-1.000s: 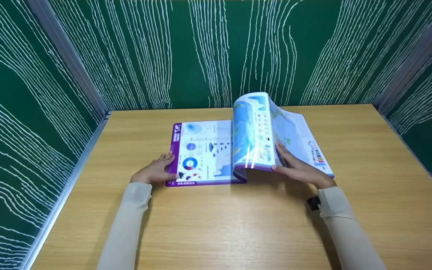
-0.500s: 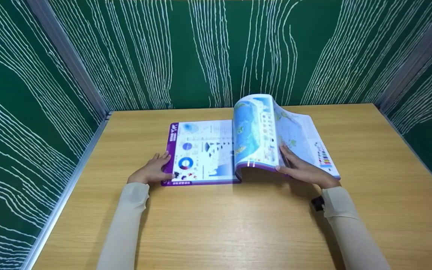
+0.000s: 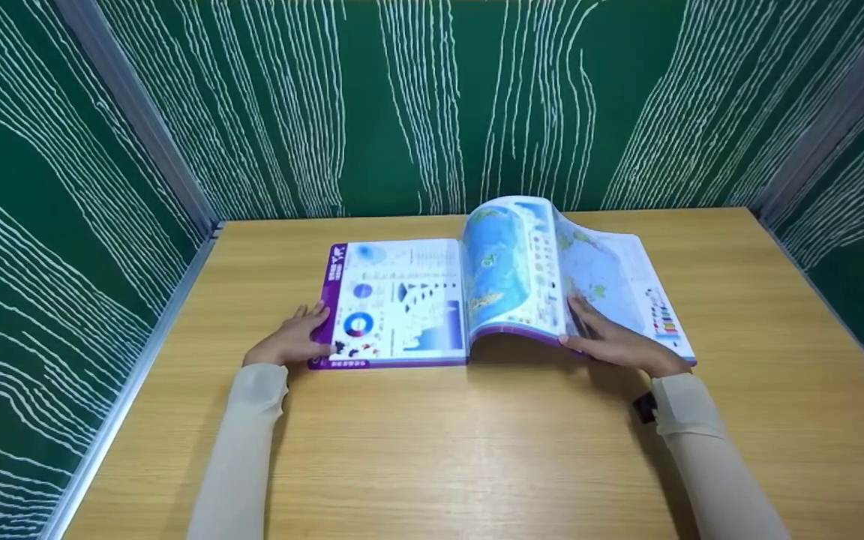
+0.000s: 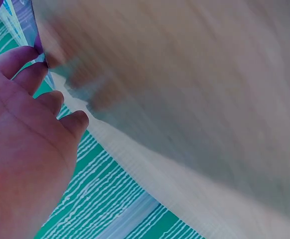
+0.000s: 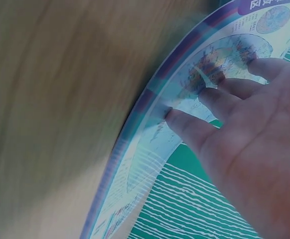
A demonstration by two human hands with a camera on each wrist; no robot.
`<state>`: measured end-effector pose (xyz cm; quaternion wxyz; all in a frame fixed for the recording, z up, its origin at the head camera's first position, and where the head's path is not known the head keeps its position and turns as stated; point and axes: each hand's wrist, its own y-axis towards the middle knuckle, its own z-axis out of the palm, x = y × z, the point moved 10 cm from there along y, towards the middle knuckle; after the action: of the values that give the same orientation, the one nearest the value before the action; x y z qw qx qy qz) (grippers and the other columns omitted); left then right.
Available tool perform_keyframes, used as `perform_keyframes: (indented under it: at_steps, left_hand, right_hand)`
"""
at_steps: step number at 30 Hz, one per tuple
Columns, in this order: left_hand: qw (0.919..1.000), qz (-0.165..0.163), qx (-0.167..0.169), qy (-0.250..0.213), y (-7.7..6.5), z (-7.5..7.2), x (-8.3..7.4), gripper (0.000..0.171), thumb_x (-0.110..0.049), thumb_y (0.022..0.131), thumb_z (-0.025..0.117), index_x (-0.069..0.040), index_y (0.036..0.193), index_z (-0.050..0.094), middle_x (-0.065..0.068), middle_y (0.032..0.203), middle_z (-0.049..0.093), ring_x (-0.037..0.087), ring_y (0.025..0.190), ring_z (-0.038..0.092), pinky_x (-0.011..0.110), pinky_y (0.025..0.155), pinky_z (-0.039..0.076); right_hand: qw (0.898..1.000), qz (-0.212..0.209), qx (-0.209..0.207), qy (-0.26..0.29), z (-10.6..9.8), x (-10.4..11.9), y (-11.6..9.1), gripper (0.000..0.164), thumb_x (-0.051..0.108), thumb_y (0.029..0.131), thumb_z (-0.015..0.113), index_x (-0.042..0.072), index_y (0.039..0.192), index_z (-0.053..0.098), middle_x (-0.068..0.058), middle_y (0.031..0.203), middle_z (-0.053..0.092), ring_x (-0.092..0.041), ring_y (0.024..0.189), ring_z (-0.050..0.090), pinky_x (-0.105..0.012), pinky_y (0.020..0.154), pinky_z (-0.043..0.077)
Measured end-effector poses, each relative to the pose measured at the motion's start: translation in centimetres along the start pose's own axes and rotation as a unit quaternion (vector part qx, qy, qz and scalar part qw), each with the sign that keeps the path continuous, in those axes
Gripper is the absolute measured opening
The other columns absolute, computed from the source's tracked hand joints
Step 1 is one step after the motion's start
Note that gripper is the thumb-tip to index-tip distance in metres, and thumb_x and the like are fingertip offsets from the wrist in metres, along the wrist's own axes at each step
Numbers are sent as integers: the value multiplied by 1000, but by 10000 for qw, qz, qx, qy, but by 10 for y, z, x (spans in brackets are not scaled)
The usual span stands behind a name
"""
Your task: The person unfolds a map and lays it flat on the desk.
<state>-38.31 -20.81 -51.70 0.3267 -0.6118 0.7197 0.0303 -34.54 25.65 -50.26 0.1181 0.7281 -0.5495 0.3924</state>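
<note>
A large map book (image 3: 432,330) with purple borders lies spread on the wooden table. Along its left edge rests my left hand (image 3: 289,337), thumb on the near corner and fingers on the purple strip. In the left wrist view the fingertips (image 4: 33,74) meet the book's edge. A thick bundle of pages (image 3: 503,262), showing a blue ocean map, arches up right of the spine. My right hand (image 3: 619,345) holds the bundle's right edge, thumb in front and fingers behind. The right wrist view shows fingers (image 5: 190,124) against a printed map page; the thumb is hidden there.
The wooden table (image 3: 432,450) extends in front of the book and to both sides. Green panels (image 3: 402,105) with wavy white lines stand behind and at the sides, joined by grey metal posts (image 3: 136,105).
Both hands have moved slightly apart. The book's left edge has shifted left and its right side outward to the right. The arched pages have become lower and wider.
</note>
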Motion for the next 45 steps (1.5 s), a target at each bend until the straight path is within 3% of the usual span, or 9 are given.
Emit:
perform_keyframes:
  at_steps: [11, 18, 26, 33, 41, 45]
  left_hand:
    - [9999, -114, -93, 28, -3, -8, 14, 80, -36, 90, 61, -17, 154, 18, 4, 163, 2, 39, 148, -11, 70, 112, -2]
    - [9999, -74, -117, 2, -3, -11, 19, 80, -34, 89, 60, -15, 154, 17, 7, 163, 2, 38, 148, -11, 67, 114, -4]
    - [9993, -335, -56, -139, -6, -12, 29, 80, -33, 90, 57, -17, 155, 13, 5, 163, -2, 39, 147, -15, 70, 111, -6]
    - [9989, -441, -73, -140, -7, -14, 35, 79, -32, 91, 56, -18, 155, 12, 5, 163, -3, 38, 147, -15, 70, 111, -6]
    - [9980, -568, -62, -277, -11, -16, 40, 78, -31, 92, 55, -20, 155, 11, 4, 163, -5, 39, 147, -16, 72, 109, -6]
    - [9982, -544, -74, -238, -11, -17, 41, 76, -29, 92, 54, -18, 155, 12, 6, 163, -3, 39, 147, -15, 70, 111, -7]
  right_hand:
    - [9996, 107, 126, -245, 1, -8, -1, 91, 58, 93, 46, 15, 155, -4, -16, 161, -13, -43, 147, -7, -68, 113, 5]
    - [9998, -29, 169, -94, 1, -10, -2, 89, 54, 94, 49, 11, 155, -1, -16, 161, -14, -40, 147, -11, -66, 115, 2]
    - [9979, 334, 123, -538, -1, -22, -4, 92, 61, 90, 49, 15, 156, 6, -19, 161, -8, -45, 146, -6, -70, 112, 4]
    - [9968, 319, 165, -717, 0, -24, -6, 90, 58, 92, 50, 9, 155, 8, -24, 160, -6, -49, 145, -5, -72, 111, 3]
    - [9940, 621, 149, -890, 0, -30, -10, 94, 64, 88, 50, 12, 155, 10, -19, 161, -6, -47, 146, -5, -72, 111, 1]
    - [9937, 491, 130, -997, 0, -29, -10, 93, 61, 88, 53, 10, 154, 13, -22, 161, -3, -48, 145, -5, -74, 109, -3]
